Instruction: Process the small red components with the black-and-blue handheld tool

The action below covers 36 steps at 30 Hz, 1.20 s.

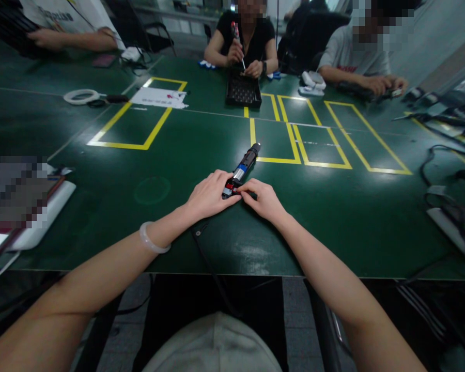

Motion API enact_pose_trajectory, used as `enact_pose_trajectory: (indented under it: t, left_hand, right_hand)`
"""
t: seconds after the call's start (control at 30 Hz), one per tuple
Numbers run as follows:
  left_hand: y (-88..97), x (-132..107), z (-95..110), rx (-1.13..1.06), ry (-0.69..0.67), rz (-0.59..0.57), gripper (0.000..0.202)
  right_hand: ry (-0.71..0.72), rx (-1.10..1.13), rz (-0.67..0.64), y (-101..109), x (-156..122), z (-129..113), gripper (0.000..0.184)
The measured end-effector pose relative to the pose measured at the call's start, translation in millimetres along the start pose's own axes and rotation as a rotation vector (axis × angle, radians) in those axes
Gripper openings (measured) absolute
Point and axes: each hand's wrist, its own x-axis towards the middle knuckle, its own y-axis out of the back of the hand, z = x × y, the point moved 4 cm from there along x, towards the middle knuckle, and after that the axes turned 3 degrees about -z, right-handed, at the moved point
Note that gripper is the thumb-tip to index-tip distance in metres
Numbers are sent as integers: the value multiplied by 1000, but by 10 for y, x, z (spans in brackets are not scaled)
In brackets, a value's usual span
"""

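Note:
On the green table in front of me lies a slim black handheld device point(246, 164) with silver, blue and red parts showing along its upper side. It slants away from me to the right, with its narrow tip at the far end. My left hand point(213, 194) is closed round the left side of its near end, the thumb lying across the front. My right hand point(264, 199) is closed in a pinch at the right of that end, beside the red part. Whatever sits between these fingertips is too small to make out.
Yellow tape rectangles point(147, 146) mark the green table point(170, 227). A cable with a ring end point(198, 233) lies near my left wrist. At left is a stack with a white slab point(48, 217); cables point(430, 165) lie right. Across, people handle a black tray point(243, 93) and other items.

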Motion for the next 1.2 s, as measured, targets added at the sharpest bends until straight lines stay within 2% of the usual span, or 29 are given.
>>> enact_pose_trajectory:
  t: [0.13, 0.3, 0.47, 0.57, 0.7, 0.83, 0.97, 1.2]
  left_hand:
    - [4, 21, 80, 56, 74, 9, 54]
    - [-9, 6, 107, 142, 70, 8, 56]
    - [25, 1, 46, 171, 84, 5, 59]
    - [89, 20, -59, 196, 131, -3, 61]
    - [221, 72, -391, 222, 229, 0, 65]
    - [373, 88, -914, 201, 364, 20, 70]
    - [552, -2, -1386, 182, 495, 91, 74]
    - [829, -200, -1926, 267, 677, 163, 66]
  right_hand:
    - [18, 24, 9, -10, -7, 1, 17]
    - [-18, 105, 11, -5, -10, 43, 23]
    - [-55, 131, 28, 37, -21, 100, 25]
    - [-70, 128, 34, 55, -28, 131, 23]
    - [-78, 116, 31, 61, -34, 160, 21]
    - [-85, 107, 24, 68, -35, 167, 19]
    - [-85, 104, 10, 79, -28, 150, 17]
    - [-84, 96, -7, 60, -23, 177, 15]
